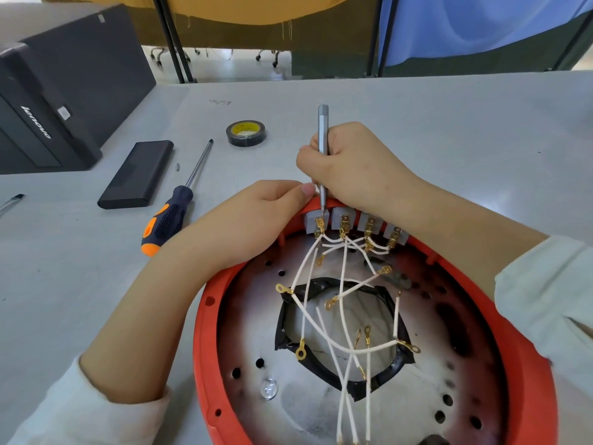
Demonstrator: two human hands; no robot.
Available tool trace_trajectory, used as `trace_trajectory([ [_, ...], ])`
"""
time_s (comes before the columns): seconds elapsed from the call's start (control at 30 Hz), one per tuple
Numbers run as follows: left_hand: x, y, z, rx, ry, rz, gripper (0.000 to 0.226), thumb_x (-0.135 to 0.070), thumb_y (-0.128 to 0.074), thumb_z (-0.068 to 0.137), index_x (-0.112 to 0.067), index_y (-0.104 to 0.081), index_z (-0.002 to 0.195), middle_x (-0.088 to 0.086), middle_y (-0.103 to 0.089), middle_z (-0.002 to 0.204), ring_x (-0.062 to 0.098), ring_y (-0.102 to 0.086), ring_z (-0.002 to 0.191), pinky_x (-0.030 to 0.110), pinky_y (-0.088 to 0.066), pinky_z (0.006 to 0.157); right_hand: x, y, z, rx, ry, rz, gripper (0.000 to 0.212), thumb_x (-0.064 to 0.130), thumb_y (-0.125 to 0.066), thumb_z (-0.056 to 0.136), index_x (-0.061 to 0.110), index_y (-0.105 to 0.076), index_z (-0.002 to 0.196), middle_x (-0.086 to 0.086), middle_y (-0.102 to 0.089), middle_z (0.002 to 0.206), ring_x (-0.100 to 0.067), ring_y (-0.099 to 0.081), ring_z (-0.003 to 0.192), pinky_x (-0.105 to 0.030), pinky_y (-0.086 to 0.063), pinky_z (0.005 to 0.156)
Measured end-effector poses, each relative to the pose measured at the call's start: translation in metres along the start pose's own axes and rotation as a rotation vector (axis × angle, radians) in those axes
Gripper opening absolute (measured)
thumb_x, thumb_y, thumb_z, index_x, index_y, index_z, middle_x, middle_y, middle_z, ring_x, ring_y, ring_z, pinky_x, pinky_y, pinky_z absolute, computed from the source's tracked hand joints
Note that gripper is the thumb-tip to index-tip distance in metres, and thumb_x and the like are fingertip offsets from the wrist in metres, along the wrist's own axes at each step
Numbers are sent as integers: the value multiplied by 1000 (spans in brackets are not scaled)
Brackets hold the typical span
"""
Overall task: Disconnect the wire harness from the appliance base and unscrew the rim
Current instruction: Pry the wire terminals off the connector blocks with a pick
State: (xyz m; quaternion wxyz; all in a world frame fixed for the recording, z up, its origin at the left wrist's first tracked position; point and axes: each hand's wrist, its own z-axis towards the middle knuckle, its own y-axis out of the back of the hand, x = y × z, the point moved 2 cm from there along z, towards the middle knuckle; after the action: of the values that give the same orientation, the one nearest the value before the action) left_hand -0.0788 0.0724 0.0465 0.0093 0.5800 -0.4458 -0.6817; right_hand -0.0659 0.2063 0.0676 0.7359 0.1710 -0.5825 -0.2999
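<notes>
Spare screwdriver (173,207), tape roll (245,133) lie beside base (205,335)

base (205,332): running off the bottom edge, near part unseen
wires (345,412): lower ends leaving the frame at the bottom
tool (323,133): middle of the shaft hiding inside the right hand (349,168)
left hand (256,216): fingertips curling out of sight over the rim
pen (11,202): being cut by the left edge
bit (177,167): lying too small to identify
</notes>
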Motion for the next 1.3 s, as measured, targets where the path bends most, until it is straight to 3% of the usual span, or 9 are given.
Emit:
trace_trajectory([
  [0.1,1,0,0,27,-2,6,47,-44,-35,98,-9,-64,109,21,-63,110,30,-60,96,34,-42,98,0,0,-5,-67,53,-22,41,21,-51,89,16,-31,53,-1,-33,52,-13,-34,50,-31,-34,53],
  [0.2,1,1,0,39,-1,0,46,-44,-34,99,-11,-65,107,18,-65,110,31,-59,106,47,-43,97,1,3,-14,-195,151,-33,44,24,-51,92,20,-30,53,5,-31,47,-11,-33,47,-31,-35,51],
  [0.33,-1,1,-2,34,-7,-7,43,-43,-34,99,-16,-68,103,11,-68,107,28,-59,107,45,-41,99,4,7,-20,-258,235,31,46,19,-50,94,22,-30,54,7,-31,46,-9,-36,45,-19,-31,46],
  [0.63,-2,1,-3,14,-4,-3,44,-43,-35,98,-12,-66,105,18,-64,109,27,-61,99,44,-41,98,2,4,-14,-210,168,-10,41,23,-49,92,17,-33,55,-11,-44,55,-30,-47,57,-42,-44,57],
  [0.8,0,1,-2,37,-23,-2,46,-43,-34,99,-9,-64,107,21,-61,113,32,-57,104,47,-41,98,2,4,-15,-206,187,-28,41,24,-49,91,19,-33,54,-10,-45,54,-28,-48,57,-42,-45,57],
  [0.93,-1,1,-2,40,-21,5,49,-44,-34,98,-4,-62,109,24,-59,115,26,-58,91,49,-38,101,2,3,-15,-207,196,-15,42,22,-50,93,19,-33,54,-15,-47,57,-30,-50,58,-43,-46,58],
  [1.13,-1,0,-2,15,-26,-2,44,-42,-35,99,-10,-65,105,20,-62,112,15,-53,87,38,-40,97,0,3,-11,-164,147,19,37,23,-49,92,5,-45,60,-25,-54,67,-38,-54,66,-48,-49,64],
  [1.23,-2,-1,-1,16,-22,-9,45,-41,-35,99,-9,-65,108,23,-61,114,30,-61,95,43,-42,97,1,1,-7,-103,110,21,39,23,-49,92,13,-41,55,-18,-52,60,-31,-52,59,-46,-51,64],
  [1.3,0,-1,1,8,-23,-6,44,-41,-35,99,-11,-65,108,22,-62,113,33,-58,104,29,-46,91,1,0,-3,-48,68,40,41,22,-50,91,18,-41,51,-2,-49,51,-16,-48,51,-38,-50,61],
])
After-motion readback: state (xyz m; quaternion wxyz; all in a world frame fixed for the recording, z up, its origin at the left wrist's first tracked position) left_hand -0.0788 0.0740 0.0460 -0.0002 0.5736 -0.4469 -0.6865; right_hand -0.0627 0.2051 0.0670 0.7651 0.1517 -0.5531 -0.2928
